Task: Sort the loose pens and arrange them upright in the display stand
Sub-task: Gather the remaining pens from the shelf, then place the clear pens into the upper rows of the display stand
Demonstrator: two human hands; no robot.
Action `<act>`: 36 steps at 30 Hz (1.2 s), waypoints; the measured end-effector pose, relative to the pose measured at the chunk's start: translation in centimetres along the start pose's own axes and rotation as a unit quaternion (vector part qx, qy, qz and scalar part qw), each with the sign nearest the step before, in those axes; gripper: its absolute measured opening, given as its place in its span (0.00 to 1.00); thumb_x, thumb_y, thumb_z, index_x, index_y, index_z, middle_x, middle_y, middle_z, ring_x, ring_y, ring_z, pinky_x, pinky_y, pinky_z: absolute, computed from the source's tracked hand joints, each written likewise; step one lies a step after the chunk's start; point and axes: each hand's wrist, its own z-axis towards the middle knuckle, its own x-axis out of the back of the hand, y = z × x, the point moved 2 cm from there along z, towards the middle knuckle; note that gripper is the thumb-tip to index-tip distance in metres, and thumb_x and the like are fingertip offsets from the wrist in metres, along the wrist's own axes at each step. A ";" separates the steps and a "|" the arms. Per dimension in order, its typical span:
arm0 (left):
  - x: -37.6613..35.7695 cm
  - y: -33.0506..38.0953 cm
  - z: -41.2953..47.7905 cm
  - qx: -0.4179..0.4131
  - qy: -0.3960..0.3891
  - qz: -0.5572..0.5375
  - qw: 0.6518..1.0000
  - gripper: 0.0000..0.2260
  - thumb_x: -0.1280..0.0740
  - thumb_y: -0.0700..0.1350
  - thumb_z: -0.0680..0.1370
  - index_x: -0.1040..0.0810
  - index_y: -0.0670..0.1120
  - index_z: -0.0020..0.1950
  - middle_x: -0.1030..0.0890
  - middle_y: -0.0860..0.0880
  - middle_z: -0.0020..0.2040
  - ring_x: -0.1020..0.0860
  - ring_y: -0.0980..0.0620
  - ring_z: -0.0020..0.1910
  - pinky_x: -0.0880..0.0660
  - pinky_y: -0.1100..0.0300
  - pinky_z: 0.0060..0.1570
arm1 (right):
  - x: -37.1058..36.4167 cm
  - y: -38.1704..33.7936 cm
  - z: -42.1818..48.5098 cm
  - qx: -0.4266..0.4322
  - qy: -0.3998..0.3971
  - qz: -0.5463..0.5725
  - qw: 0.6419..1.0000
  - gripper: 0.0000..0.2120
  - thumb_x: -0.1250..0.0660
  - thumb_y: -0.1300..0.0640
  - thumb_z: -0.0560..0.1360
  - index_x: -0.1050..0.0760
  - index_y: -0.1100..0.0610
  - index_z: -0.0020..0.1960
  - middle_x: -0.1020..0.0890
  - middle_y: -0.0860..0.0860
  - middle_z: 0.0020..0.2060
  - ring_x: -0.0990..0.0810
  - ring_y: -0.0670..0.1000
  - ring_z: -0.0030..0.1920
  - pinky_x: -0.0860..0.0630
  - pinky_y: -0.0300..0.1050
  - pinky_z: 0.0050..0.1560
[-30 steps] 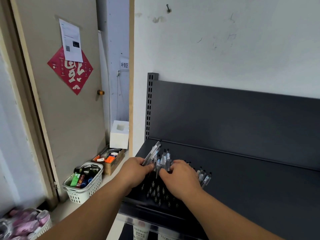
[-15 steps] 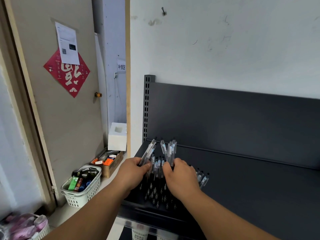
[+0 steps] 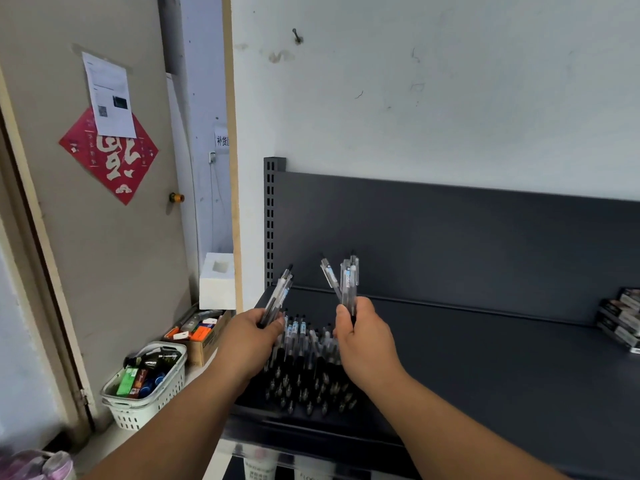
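You've got a fistful on each side here. Your left hand (image 3: 251, 336) is wrapped round the slanted bunch (image 3: 278, 296) of clear pens, which pokes out past your fingers, up and away from you. Your right hand (image 3: 363, 344) pinches the upright bunch (image 3: 348, 282), thumb on the near side, with one pen splaying off toward your left hand. Both bunches are gripped low on the barrels, which I'd guess is so the top ends stay free to compare.

Between your two hands, and running down under both wrists, are the standing pens (image 3: 301, 344), packed in rows in the display stand (image 3: 252, 400). The stand is dark on a dark shelf (image 3: 485, 358), so I can't really make out its edges or which holes are free. Those pens lean back a bit rather than dead vertical. It looks like the stand is raked so the labels face the shopper.

My read: you're mid-sort, splitting by type, one kind per hand. Holding them apart like that makes sense, since they look near identical and would mix easily. Far off past your right hand, some boxes (image 3: 623, 320) sit on the same shelf, well clear of the job.
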 end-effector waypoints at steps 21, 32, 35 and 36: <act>-30.4 16.8 -23.8 0.155 -0.281 -0.402 0.857 0.07 0.38 0.41 0.81 0.21 0.42 0.52 0.15 0.44 0.46 0.18 0.48 0.44 0.23 0.55 0.36 | 31.3 14.7 -18.5 -0.054 0.161 0.126 0.977 0.11 0.35 0.56 0.79 0.19 0.45 0.57 0.15 0.44 0.39 0.23 0.44 0.32 0.25 0.35 0.35; -46.2 26.5 -38.6 0.218 -0.363 -0.449 0.787 0.07 0.38 0.39 0.81 0.26 0.36 0.52 0.20 0.40 0.44 0.21 0.46 0.42 0.23 0.53 0.41 | 48.8 22.5 -28.6 -0.061 0.228 -0.062 0.970 0.13 0.35 0.53 0.79 0.21 0.43 0.61 0.19 0.47 0.50 0.21 0.40 0.48 0.26 0.32 0.49; -49.1 28.8 -39.1 0.213 -0.354 -0.450 0.792 0.09 0.38 0.40 0.81 0.26 0.34 0.56 0.21 0.39 0.46 0.21 0.44 0.44 0.23 0.53 0.42 | 51.8 22.9 -28.2 -0.063 0.239 -0.043 0.968 0.11 0.36 0.53 0.79 0.20 0.42 0.57 0.19 0.45 0.47 0.20 0.40 0.44 0.23 0.34 0.46; -50.1 29.6 -38.9 0.209 -0.346 -0.446 0.799 0.10 0.38 0.41 0.81 0.26 0.35 0.57 0.21 0.39 0.46 0.21 0.44 0.45 0.23 0.52 0.41 | 52.8 22.9 -27.9 -0.058 0.247 -0.031 0.967 0.10 0.36 0.54 0.79 0.19 0.42 0.55 0.19 0.43 0.44 0.20 0.38 0.42 0.24 0.32 0.43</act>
